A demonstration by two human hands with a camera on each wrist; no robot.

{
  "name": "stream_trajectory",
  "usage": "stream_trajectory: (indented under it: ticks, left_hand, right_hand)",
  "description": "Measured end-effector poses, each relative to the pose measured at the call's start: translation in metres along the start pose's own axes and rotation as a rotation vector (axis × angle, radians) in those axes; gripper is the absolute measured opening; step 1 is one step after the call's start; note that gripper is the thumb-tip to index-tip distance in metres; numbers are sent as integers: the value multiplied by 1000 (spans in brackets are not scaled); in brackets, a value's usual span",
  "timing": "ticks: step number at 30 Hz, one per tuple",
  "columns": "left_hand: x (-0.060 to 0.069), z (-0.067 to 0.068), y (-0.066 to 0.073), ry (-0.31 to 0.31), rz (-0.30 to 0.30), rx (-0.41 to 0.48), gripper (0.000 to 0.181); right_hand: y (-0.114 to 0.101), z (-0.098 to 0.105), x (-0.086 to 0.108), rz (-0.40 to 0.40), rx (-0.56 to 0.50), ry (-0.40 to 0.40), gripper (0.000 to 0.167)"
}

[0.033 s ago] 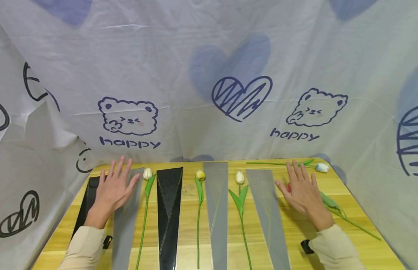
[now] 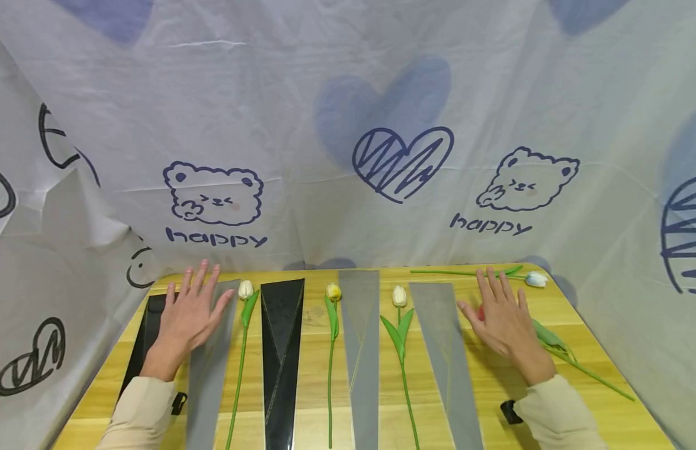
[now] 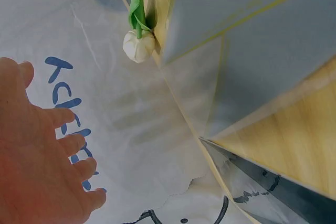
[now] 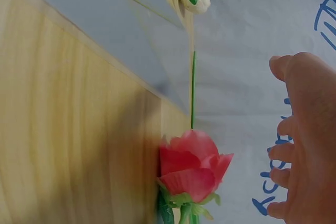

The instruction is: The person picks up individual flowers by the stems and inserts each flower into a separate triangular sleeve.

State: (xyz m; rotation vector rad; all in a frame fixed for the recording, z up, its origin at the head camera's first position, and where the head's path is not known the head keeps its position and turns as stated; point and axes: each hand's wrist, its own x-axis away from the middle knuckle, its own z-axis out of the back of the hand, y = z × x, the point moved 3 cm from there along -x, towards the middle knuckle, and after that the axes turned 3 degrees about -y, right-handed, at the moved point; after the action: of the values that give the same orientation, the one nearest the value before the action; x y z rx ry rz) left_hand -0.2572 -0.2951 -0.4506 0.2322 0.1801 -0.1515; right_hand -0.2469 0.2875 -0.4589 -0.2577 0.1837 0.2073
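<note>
My left hand (image 2: pixel 189 315) is spread palm down above a black sleeve (image 2: pixel 139 350) and a grey sleeve (image 2: pixel 204 387), holding nothing. My right hand (image 2: pixel 504 322) hovers with straight fingers over a red rose (image 4: pixel 191 166), which it mostly hides in the head view. Between the hands, a white tulip (image 2: pixel 245 290), a yellow tulip (image 2: pixel 333 292) and another white tulip (image 2: pixel 400 296) lie with stems toward me. Flat, tapered sleeves alternate with them: one black (image 2: pixel 282 356) and two grey, one central (image 2: pixel 366 356) and one farther right (image 2: pixel 449 362).
A pale blue flower (image 2: pixel 535 279) lies crosswise at the far right edge of the wooden table (image 2: pixel 314 325). The rose's green stem (image 2: pixel 598 378) slants toward the right edge. Behind and beside the table hangs a white cloth (image 2: pixel 303 125) printed with bears and hearts.
</note>
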Motion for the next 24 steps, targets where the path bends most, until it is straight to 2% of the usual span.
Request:
stream_trajectory:
  ticks: [7, 13, 15, 18, 21, 24]
  left_hand:
    - [0, -1, 2, -20, 3, 8, 75]
    - [1, 4, -9, -25, 67, 34, 76]
    - [2, 5, -19, -20, 109, 48, 75]
    - [6, 8, -41, -32, 208, 67, 71]
    - [11, 10, -66, -96, 333, 79, 65]
    - [18, 9, -88, -192, 440, 88, 62]
  right_hand:
    - [3, -4, 4, 0, -2, -2, 82]
    - [-1, 0, 5, -2, -13, 28, 81]
    - [-7, 2, 6, 3, -37, 47, 78]
    - [-20, 5, 10, 3, -96, 65, 74]
    - [-36, 6, 14, 6, -156, 90, 68]
    - [-54, 6, 17, 23, -197, 122, 63]
